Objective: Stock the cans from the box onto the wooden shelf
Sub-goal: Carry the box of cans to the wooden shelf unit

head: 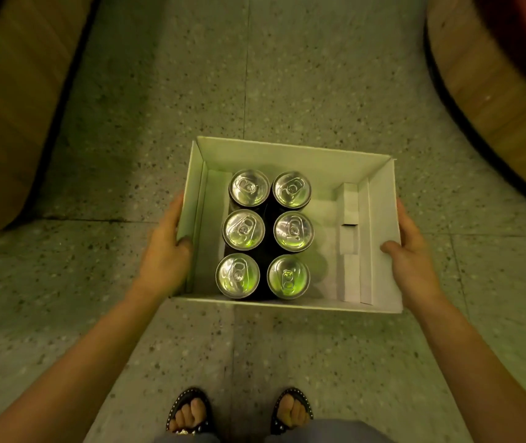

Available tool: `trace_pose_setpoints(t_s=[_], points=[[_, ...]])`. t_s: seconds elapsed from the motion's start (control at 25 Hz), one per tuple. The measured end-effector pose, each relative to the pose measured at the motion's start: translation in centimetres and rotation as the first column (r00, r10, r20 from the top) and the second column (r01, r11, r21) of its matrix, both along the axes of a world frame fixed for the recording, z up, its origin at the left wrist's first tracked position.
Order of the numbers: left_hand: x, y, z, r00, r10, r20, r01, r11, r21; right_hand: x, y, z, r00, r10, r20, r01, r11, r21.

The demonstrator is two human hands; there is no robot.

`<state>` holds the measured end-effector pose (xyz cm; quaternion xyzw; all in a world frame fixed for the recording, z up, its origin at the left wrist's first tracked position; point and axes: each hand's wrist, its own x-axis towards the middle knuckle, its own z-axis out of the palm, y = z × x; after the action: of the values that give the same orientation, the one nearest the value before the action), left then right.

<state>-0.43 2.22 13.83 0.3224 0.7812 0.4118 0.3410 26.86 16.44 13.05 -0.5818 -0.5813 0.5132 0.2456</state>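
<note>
An open white cardboard box (290, 153) is held above the speckled floor, seen from straight above. Inside it, toward the left, several dark cans (244, 230) with silver pull-tab tops stand upright in two rows. The right part of the box holds only a folded white cardboard insert (349, 238). My left hand (167, 251) grips the box's left wall with the thumb hooked over the rim. My right hand (410, 254) grips the right wall the same way.
Wooden panelled furniture (5, 100) rises at the left, and a curved wooden unit (485, 91) at the right; which one is the shelf I cannot tell. A strip of terrazzo floor (255, 68) runs between them. My sandalled feet (240, 410) stand below the box.
</note>
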Motion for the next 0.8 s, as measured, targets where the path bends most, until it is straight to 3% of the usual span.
trace_pose_setpoints(t_s=[0.52,0.8], points=[[-7.1,2.4,53.2,0.990,-0.063,-0.130,0.066,0.998,0.018,-6.8,3.5,54.0,0.997,0.073,0.005,-0.073,0.993,0.094],[-10.7,4.6,70.9,0.994,-0.037,-0.106,0.050,0.991,0.125,-10.7,5.3,72.6,0.992,0.127,0.019,-0.128,0.971,0.202]])
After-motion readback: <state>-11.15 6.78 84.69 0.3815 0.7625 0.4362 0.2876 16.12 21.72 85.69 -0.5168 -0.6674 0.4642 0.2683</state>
